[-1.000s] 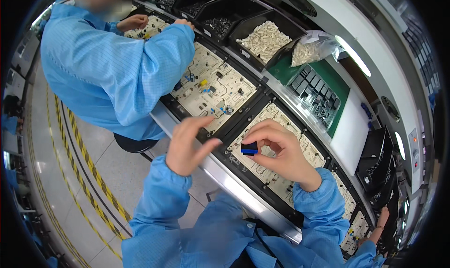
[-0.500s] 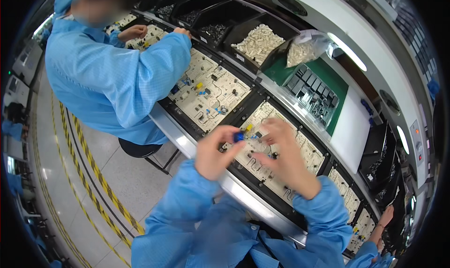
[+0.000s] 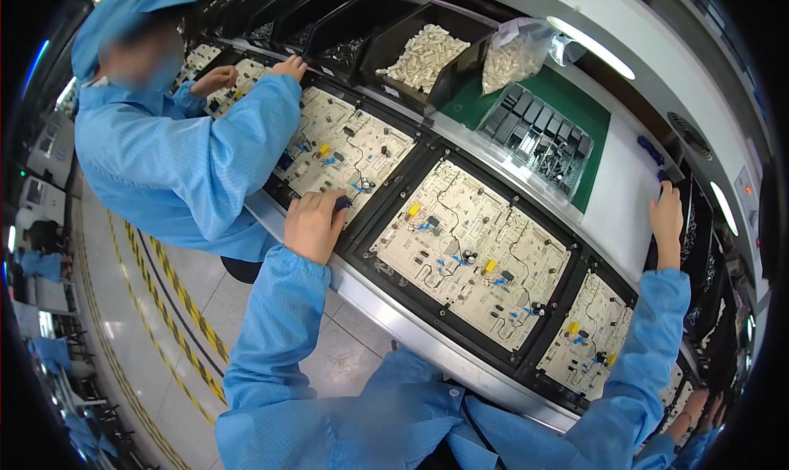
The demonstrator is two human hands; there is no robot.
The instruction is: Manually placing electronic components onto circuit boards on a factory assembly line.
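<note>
My left hand (image 3: 315, 228) is closed around a small dark blue component (image 3: 343, 202) over the lower left corner of a cream circuit board (image 3: 345, 154). To the far right, my right hand (image 3: 666, 223) reaches along the edge of a white surface. Its fingertips are pinched at another dark blue component (image 3: 662, 176). Between my arms lies a second cream circuit board (image 3: 427, 195) in a black frame, carrying yellow, blue and black parts. A further board (image 3: 588, 306) is partly hidden by my right forearm.
A co-worker (image 3: 181, 141) in blue works at my left. Black bins (image 3: 456, 88) of cream and dark parts line the back. Beside them are a plastic bag (image 3: 514, 55), a tray of black parts (image 3: 538, 133) and more dark blue components (image 3: 650, 149). A metal rail (image 3: 394, 326) runs along the front.
My hands have parted from over the middle board. The left moved left with the dark blue component; the right went far right to another one. The view has shifted slightly.
</note>
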